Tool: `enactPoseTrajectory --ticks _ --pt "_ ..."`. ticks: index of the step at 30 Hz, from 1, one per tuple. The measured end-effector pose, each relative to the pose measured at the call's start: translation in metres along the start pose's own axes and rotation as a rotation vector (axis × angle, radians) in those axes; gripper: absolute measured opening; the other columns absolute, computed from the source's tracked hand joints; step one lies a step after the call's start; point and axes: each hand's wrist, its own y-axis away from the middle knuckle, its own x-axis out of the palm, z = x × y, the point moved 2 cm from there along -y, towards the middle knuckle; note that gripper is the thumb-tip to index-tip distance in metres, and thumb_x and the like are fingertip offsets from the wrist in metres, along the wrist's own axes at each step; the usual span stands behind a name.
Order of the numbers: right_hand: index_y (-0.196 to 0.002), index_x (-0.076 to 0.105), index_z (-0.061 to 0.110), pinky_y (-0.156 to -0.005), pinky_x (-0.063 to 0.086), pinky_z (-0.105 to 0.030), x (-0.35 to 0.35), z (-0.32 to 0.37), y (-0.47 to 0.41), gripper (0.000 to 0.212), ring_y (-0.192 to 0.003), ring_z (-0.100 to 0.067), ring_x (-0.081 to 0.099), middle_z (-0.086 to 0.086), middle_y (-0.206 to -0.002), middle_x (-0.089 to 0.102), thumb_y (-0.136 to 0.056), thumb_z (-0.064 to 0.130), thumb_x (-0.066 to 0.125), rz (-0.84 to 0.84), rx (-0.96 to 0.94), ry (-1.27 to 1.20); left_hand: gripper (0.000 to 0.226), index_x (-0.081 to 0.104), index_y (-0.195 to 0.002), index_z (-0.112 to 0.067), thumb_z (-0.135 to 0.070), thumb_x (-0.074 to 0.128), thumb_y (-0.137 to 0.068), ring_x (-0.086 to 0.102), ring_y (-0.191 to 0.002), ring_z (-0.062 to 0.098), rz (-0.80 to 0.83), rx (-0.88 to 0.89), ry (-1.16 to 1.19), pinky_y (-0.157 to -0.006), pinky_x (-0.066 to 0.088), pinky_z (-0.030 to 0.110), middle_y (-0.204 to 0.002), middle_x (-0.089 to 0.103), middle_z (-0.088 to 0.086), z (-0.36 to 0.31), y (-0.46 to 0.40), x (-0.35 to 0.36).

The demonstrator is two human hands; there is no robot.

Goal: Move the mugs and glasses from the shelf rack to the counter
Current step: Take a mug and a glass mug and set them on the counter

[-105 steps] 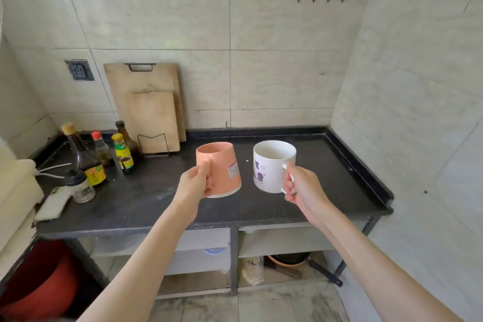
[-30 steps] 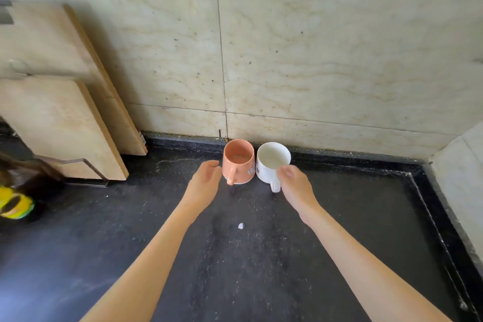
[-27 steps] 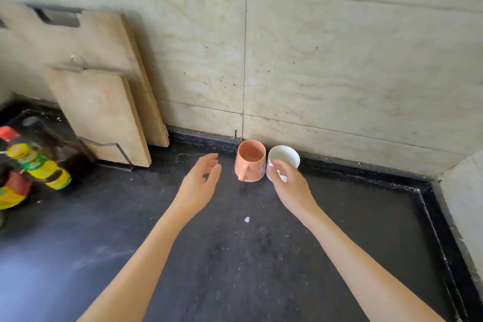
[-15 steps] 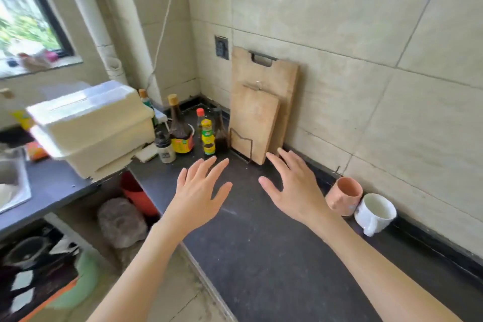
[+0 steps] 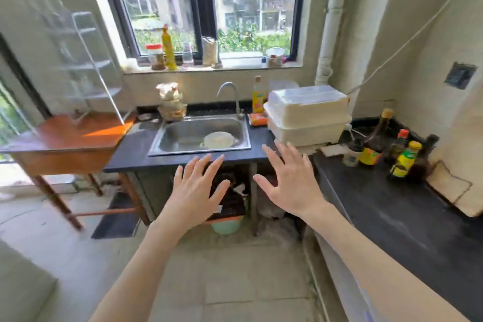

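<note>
A dark worktop [image 5: 392,206] is running along the right side and bending round under the window [image 5: 203,5], where a steel sink [image 5: 198,136] is sitting with a pale dish [image 5: 218,140] lying in it. To the left a brown wooden table [image 5: 60,144] is standing against the worktop's end, and a white wire shelf rack [image 5: 83,65] is rising from it, smeared by motion blur so that whatever is resting on its tiers is too faint to make out; no mugs or glasses are showing clearly anywhere. A cream lidded box [image 5: 307,117] is sitting on the worktop right of the sink, partly hiding the things behind it. Further right a cluster of sauce bottles [image 5: 386,149] is standing near the wall, with a chopping board [image 5: 454,191] leaning behind them and running out of view at the edge. In the foreground the left hand [image 5: 196,188] and the right hand [image 5: 292,180] are hovering in the air in front of the worktop, backs to the camera, fingers spread and straight, holding nothing, apart from each other.
</note>
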Motion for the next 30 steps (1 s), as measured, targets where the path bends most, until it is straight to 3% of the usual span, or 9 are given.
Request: enactPoseTrajectory --ticks 6,14,20,30 --pt "-0.146 0.018 0.027 -0.115 0.011 -0.054 0.049 0.153 -0.043 0.067 -0.145 -0.025 0.006 -0.006 -0.156 0.016 -0.088 0.055 0.04 0.055 -0.203 -0.087 0.058 0.013 -0.145 -0.034 -0.05 0.031 -0.092 0.005 -0.143 0.022 -0.06 -0.207 -0.018 -0.116 0.006 0.048 -0.155 0.018 0.002 0.134 0.052 -0.055" --pt "-0.145 0.018 0.03 -0.116 0.008 -0.055 0.117 0.279 -0.108 0.065 -0.146 -0.023 0.003 -0.004 -0.158 0.013 -0.089 0.053 0.041 0.125 -0.361 -0.174 0.055 0.016 -0.143 -0.034 -0.048 0.03 -0.093 0.007 -0.142 0.021 -0.112 -0.454 -0.07 -0.115 0.007 0.046 -0.154 0.019 -0.001 0.279 0.082 -0.091" --pt "-0.145 0.017 0.031 -0.114 0.009 -0.056 0.181 0.338 -0.187 0.067 -0.146 -0.024 0.004 -0.003 -0.158 0.014 -0.088 0.055 0.042 0.153 -0.406 -0.23 0.057 0.011 -0.144 -0.034 -0.047 0.032 -0.093 0.0 -0.143 0.023 -0.02 -0.515 -0.119 -0.117 0.003 0.049 -0.156 0.011 -0.001 0.371 0.038 -0.095" --pt "-0.144 0.013 0.036 -0.114 0.009 -0.054 0.273 0.419 -0.357 0.067 -0.145 -0.024 0.007 0.0 -0.157 0.016 -0.087 0.06 0.037 0.197 -0.415 -0.264 0.056 0.012 -0.146 -0.03 -0.042 0.032 -0.095 0.0 -0.144 0.021 -0.016 -0.578 -0.075 -0.117 0.004 0.045 -0.156 0.012 0.001 0.518 -0.07 -0.12"
